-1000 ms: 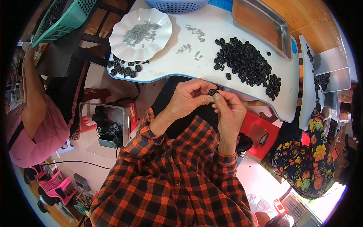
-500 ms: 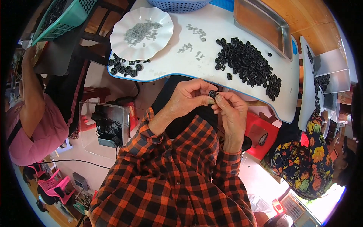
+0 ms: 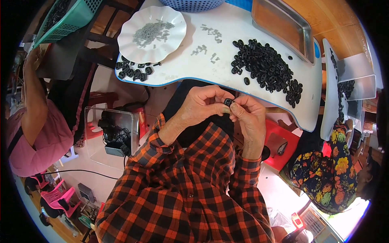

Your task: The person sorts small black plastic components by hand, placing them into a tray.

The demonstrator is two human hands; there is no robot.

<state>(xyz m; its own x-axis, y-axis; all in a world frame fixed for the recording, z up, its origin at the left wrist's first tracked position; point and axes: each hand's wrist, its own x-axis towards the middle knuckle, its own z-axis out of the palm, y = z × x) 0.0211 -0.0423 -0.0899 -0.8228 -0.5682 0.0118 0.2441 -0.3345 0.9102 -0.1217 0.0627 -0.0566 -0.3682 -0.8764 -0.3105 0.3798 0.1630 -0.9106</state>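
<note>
1. Head view: up close, the left hand (image 3: 198,106) and right hand (image 3: 248,117) meet below the table (image 3: 243,30) edge, fingertips pinched together on one small black part (image 3: 228,101). It sits between both hands, at 12 o'clock from the checked sleeves (image 3: 182,182); holding it near the chest probably lets the fingers work it under close sight.
2. Both hands are narrow, closed on that part; what else the left fingers hold I cannot tell.
3. At 1 o'clock from the hands lies a loose black pile (image 3: 267,69) on the table, within easy reach, likely the stock.
4. At 11 o'clock, a white scalloped plate (image 3: 131,42) holds small grey bits (image 3: 152,33); more bits lie scattered beside it.
5. A smaller black cluster (image 3: 133,72) lies at the table's edge below the plate, kept apart from the big pile.
6. At 1 o'clock, far back, a metal tray (image 3: 279,24) looks bare; a blue basket (image 3: 190,4) shows at 12, a green basket (image 3: 69,18) at 10.
</note>
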